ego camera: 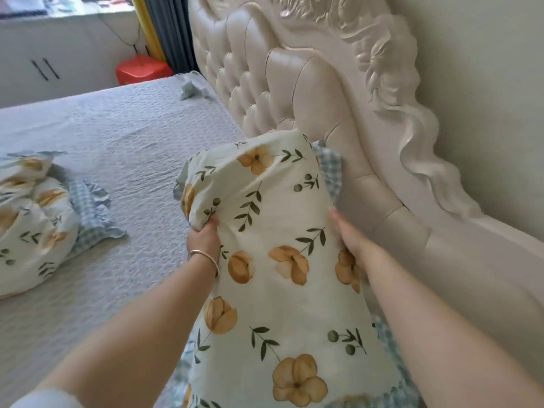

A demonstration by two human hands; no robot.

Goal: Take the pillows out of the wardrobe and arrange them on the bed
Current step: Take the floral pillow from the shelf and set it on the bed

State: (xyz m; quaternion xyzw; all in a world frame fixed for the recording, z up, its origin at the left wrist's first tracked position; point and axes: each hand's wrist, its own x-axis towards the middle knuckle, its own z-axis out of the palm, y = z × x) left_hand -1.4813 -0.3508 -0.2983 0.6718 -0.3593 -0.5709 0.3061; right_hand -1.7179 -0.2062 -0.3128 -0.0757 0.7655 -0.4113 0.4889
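A cream pillow [276, 231] with orange flowers, green leaves and a blue checked frill stands on end against the tufted headboard [309, 92]. My left hand [204, 238], with a bangle on the wrist, grips the pillow's left edge. My right hand [351, 237] is pressed against its right edge, fingers blurred between pillow and headboard. A second pillow [38, 219] of the same print lies crumpled at the left on the bed [123, 136], apart from both hands.
The grey quilted bed cover stretches left and away. A small pale cloth [191, 88] lies near the far end of the headboard. Beyond the bed stand a red stool [141, 69], white cabinets [59, 54] and curtains [164, 28]. The wall is at the right.
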